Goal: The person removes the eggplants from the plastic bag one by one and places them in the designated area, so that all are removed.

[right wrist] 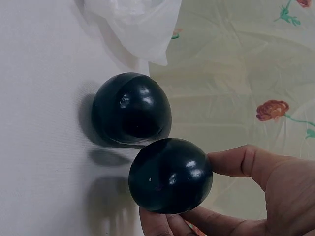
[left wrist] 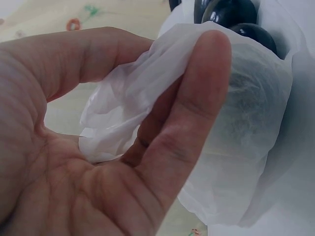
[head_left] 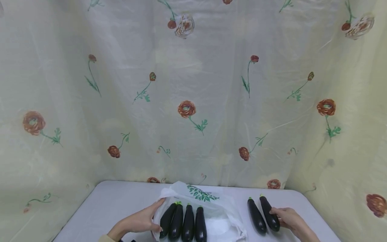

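A white plastic bag (head_left: 234,215) with a green leaf print lies at the front middle, its mouth spread. Several dark, glossy eggplants (head_left: 188,223) lie side by side within it. At the bag's left edge, my left hand (head_left: 140,220) holds the thin plastic, bunched between thumb and fingers in the left wrist view. Over to the right, my right hand (head_left: 291,219) grips one eggplant (right wrist: 170,177) between thumb and fingers; a gap to its shadow suggests it is off the table. Another eggplant (head_left: 257,216) lies just left of it.
The white-covered table (head_left: 127,195) ends at a curtain (head_left: 211,151) with a flower print, which hangs behind it and along both sides. Some table surface shows left of the bag and between the bag and the right-hand eggplants.
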A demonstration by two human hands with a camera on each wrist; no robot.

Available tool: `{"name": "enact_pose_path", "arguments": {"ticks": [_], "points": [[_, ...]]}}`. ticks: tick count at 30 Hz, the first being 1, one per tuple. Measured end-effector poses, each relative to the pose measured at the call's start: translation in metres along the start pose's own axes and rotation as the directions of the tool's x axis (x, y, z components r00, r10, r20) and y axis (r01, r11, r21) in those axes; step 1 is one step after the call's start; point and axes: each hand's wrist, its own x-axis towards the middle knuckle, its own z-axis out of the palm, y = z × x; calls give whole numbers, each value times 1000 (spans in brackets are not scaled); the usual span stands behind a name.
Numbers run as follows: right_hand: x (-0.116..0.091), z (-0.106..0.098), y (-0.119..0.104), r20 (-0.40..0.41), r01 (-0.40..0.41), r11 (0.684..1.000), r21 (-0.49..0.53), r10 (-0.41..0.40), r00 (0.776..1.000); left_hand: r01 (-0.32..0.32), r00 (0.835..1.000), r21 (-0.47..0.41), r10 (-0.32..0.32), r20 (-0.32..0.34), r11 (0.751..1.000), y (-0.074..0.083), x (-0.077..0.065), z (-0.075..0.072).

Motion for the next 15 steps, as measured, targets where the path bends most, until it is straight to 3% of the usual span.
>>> {"name": "enact_pose_path", "arguments": {"ticks": [11, 15], "points": [[3, 1, 4, -30, -43, 992, -115, 40, 999, 19, 1000, 2, -19, -14, 1000, 2, 0, -1], [2, 2, 6, -39, -34, 991, -127, 30, 999, -3, 1000, 15, 3, -13, 1000, 1, -1, 0]]}}
